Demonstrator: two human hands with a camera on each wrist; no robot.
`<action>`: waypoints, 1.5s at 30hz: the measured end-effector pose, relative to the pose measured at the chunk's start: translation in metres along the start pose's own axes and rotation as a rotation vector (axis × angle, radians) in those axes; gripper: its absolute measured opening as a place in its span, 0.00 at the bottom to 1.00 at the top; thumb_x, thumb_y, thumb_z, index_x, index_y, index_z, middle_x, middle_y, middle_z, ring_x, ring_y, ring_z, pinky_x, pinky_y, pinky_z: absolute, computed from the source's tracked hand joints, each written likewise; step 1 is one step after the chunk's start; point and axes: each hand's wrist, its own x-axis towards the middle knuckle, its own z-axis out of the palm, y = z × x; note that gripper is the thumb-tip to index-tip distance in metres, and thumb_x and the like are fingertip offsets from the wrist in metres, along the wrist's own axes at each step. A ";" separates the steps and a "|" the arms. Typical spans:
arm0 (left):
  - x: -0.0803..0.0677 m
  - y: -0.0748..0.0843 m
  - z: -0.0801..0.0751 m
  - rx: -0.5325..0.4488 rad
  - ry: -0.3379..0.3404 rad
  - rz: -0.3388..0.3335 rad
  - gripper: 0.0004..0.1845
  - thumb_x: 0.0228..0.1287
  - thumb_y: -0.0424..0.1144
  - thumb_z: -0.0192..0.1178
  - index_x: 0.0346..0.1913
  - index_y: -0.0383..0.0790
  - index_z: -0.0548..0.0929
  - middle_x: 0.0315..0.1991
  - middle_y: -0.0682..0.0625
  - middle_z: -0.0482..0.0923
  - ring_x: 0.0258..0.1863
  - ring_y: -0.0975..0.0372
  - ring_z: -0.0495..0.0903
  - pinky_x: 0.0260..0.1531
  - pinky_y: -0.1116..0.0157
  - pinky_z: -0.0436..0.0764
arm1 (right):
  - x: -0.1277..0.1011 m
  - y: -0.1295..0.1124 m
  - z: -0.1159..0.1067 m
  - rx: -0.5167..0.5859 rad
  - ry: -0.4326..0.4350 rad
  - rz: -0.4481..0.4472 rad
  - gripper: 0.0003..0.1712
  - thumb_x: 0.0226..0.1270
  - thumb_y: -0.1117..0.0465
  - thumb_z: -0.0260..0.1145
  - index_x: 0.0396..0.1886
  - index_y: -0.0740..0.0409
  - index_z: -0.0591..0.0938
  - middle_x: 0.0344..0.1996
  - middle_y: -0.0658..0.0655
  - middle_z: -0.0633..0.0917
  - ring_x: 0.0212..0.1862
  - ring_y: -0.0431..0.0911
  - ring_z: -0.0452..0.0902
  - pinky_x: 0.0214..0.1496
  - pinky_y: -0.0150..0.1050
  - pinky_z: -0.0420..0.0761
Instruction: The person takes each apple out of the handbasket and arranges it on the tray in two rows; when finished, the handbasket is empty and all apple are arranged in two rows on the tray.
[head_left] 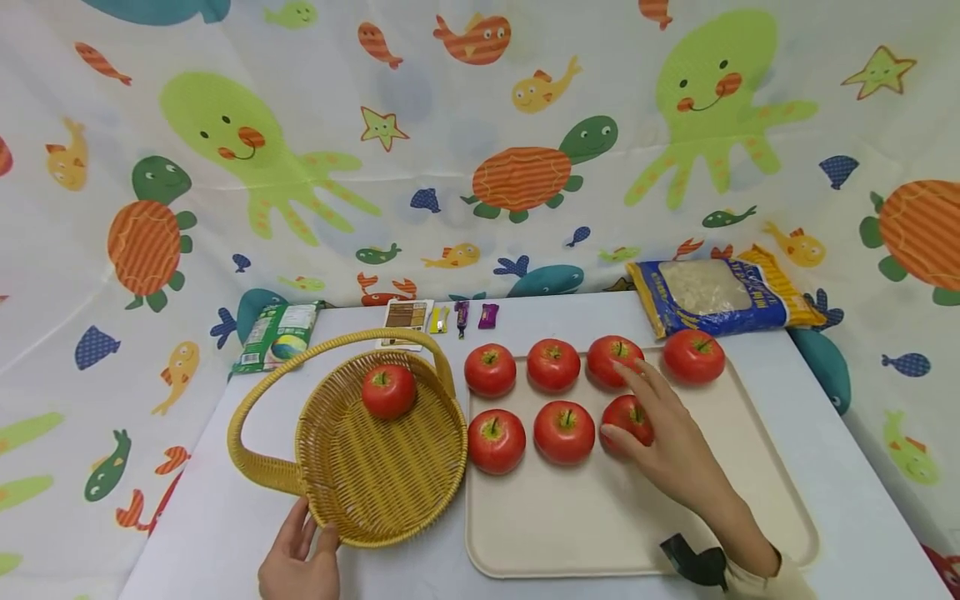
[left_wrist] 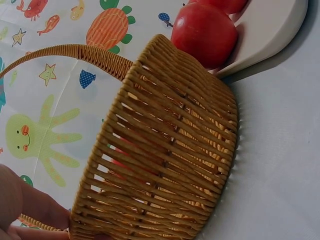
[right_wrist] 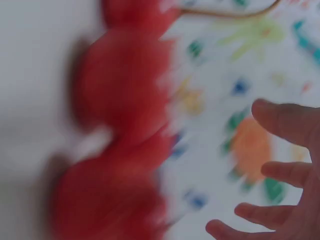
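A wicker basket point(head_left: 382, 467) with a tall handle stands on the left of the table, one red apple point(head_left: 388, 392) inside it. My left hand point(head_left: 300, 558) grips the basket's near-left rim; the left wrist view shows its fingers at the woven edge. To the right lies a cream tray point(head_left: 570, 533) with several red apples in two rows. Over the tray hovers my right hand point(head_left: 675, 442), thumb and fingers spread and holding nothing. It partly covers an apple point(head_left: 626, 417) in the near row. In the right wrist view the apples point(right_wrist: 120, 85) are blurred, apart from the hand.
At the back right lies a blue and yellow bag point(head_left: 720, 293), close to the tray. A green packet point(head_left: 279, 335) lies behind the basket at left. Small wrapped sweets point(head_left: 461, 317) and a brown-and-white card point(head_left: 405, 317) lie along the back, before a patterned curtain point(head_left: 420, 100).
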 end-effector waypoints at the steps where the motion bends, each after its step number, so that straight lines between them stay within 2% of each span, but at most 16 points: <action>1: 0.000 0.000 0.000 -0.001 0.001 0.000 0.33 0.67 0.24 0.58 0.75 0.31 0.66 0.66 0.23 0.68 0.62 0.33 0.73 0.30 0.72 0.87 | 0.002 -0.012 0.001 0.003 0.015 -0.030 0.44 0.64 0.57 0.76 0.77 0.55 0.67 0.77 0.68 0.61 0.73 0.70 0.60 0.62 0.77 0.71; 4: 0.001 0.000 0.000 0.004 0.003 0.002 0.33 0.67 0.24 0.58 0.75 0.31 0.66 0.67 0.23 0.67 0.63 0.33 0.73 0.30 0.71 0.87 | 0.010 -0.048 0.008 0.041 0.011 -0.113 0.39 0.65 0.59 0.75 0.74 0.55 0.71 0.75 0.63 0.66 0.74 0.64 0.62 0.64 0.70 0.75; 6: 0.001 -0.001 0.000 0.018 0.012 0.004 0.33 0.67 0.24 0.58 0.75 0.31 0.66 0.67 0.23 0.67 0.63 0.33 0.73 0.30 0.71 0.87 | 0.017 -0.070 0.018 0.074 -0.029 -0.174 0.36 0.66 0.58 0.74 0.73 0.54 0.73 0.74 0.60 0.69 0.74 0.59 0.65 0.66 0.66 0.76; 9: 0.001 -0.001 0.000 0.031 0.024 0.004 0.33 0.68 0.25 0.58 0.75 0.31 0.66 0.67 0.24 0.68 0.63 0.33 0.73 0.31 0.69 0.87 | 0.028 -0.105 0.039 0.109 -0.146 -0.270 0.33 0.69 0.54 0.72 0.72 0.51 0.75 0.73 0.55 0.72 0.74 0.53 0.66 0.70 0.60 0.76; 13: 0.001 -0.002 0.001 0.026 0.028 -0.003 0.33 0.68 0.25 0.58 0.76 0.32 0.66 0.67 0.25 0.68 0.63 0.34 0.73 0.32 0.69 0.87 | 0.045 -0.151 0.072 0.058 -0.304 -0.394 0.31 0.73 0.49 0.67 0.73 0.47 0.74 0.72 0.52 0.73 0.72 0.47 0.68 0.72 0.53 0.75; 16: 0.002 -0.003 0.002 0.009 0.029 -0.002 0.33 0.67 0.25 0.58 0.75 0.32 0.66 0.67 0.25 0.68 0.63 0.34 0.73 0.32 0.70 0.87 | 0.064 -0.178 0.098 -0.017 -0.384 -0.430 0.31 0.75 0.47 0.65 0.74 0.47 0.73 0.71 0.52 0.73 0.71 0.45 0.69 0.72 0.48 0.75; 19: 0.002 -0.004 0.002 0.001 0.030 -0.005 0.33 0.68 0.26 0.58 0.76 0.32 0.66 0.67 0.25 0.68 0.64 0.34 0.73 0.31 0.72 0.87 | 0.085 -0.194 0.121 -0.080 -0.449 -0.387 0.32 0.75 0.47 0.65 0.75 0.50 0.72 0.70 0.54 0.74 0.68 0.46 0.73 0.71 0.45 0.76; 22: 0.003 -0.005 0.002 0.006 0.025 -0.018 0.33 0.68 0.27 0.58 0.76 0.33 0.65 0.68 0.25 0.68 0.64 0.35 0.73 0.30 0.72 0.87 | 0.104 -0.201 0.144 -0.134 -0.476 -0.301 0.34 0.74 0.48 0.65 0.76 0.51 0.70 0.69 0.55 0.75 0.64 0.47 0.76 0.65 0.41 0.80; 24: 0.003 -0.005 0.002 0.012 0.024 -0.024 0.33 0.69 0.27 0.58 0.76 0.33 0.65 0.68 0.25 0.68 0.64 0.35 0.73 0.32 0.70 0.87 | 0.114 -0.201 0.158 -0.149 -0.482 -0.236 0.34 0.74 0.48 0.65 0.75 0.51 0.70 0.64 0.55 0.78 0.56 0.47 0.79 0.53 0.38 0.84; 26: 0.003 -0.004 0.002 0.025 0.025 -0.028 0.33 0.69 0.28 0.58 0.77 0.34 0.65 0.68 0.25 0.68 0.63 0.35 0.74 0.32 0.69 0.88 | 0.123 -0.199 0.170 -0.157 -0.481 -0.185 0.32 0.74 0.49 0.65 0.73 0.50 0.71 0.59 0.54 0.79 0.50 0.47 0.79 0.42 0.37 0.83; 29: 0.003 -0.003 0.002 0.018 0.024 -0.024 0.34 0.69 0.27 0.58 0.76 0.34 0.65 0.68 0.25 0.67 0.64 0.34 0.73 0.32 0.69 0.87 | 0.134 -0.194 0.185 -0.164 -0.488 -0.116 0.29 0.72 0.51 0.66 0.69 0.51 0.71 0.52 0.57 0.78 0.45 0.51 0.77 0.32 0.38 0.78; 33: 0.002 -0.003 0.002 0.007 0.019 -0.009 0.33 0.67 0.26 0.59 0.76 0.32 0.66 0.67 0.25 0.68 0.64 0.35 0.73 0.32 0.72 0.86 | 0.144 -0.187 0.202 -0.145 -0.501 -0.043 0.35 0.70 0.53 0.68 0.73 0.50 0.67 0.59 0.61 0.74 0.52 0.56 0.76 0.36 0.40 0.79; 36: 0.002 -0.002 0.001 0.017 0.022 0.004 0.33 0.67 0.26 0.59 0.75 0.32 0.66 0.67 0.25 0.69 0.63 0.35 0.74 0.31 0.73 0.86 | 0.148 -0.185 0.211 -0.080 -0.525 -0.041 0.40 0.69 0.55 0.68 0.78 0.49 0.63 0.67 0.60 0.71 0.56 0.54 0.76 0.39 0.38 0.80; 41: 0.001 0.000 0.001 0.022 0.013 -0.017 0.34 0.68 0.27 0.60 0.76 0.32 0.65 0.67 0.25 0.68 0.64 0.35 0.73 0.40 0.61 0.85 | 0.148 -0.187 0.227 0.003 -0.563 -0.125 0.44 0.64 0.57 0.75 0.77 0.51 0.66 0.64 0.54 0.75 0.53 0.41 0.76 0.46 0.29 0.79; 45: 0.001 0.000 0.002 0.031 0.011 -0.029 0.34 0.68 0.28 0.60 0.76 0.33 0.65 0.68 0.26 0.67 0.65 0.35 0.72 0.45 0.55 0.82 | 0.142 -0.186 0.244 0.066 -0.603 -0.208 0.44 0.61 0.59 0.78 0.75 0.52 0.69 0.62 0.51 0.78 0.57 0.38 0.75 0.56 0.27 0.77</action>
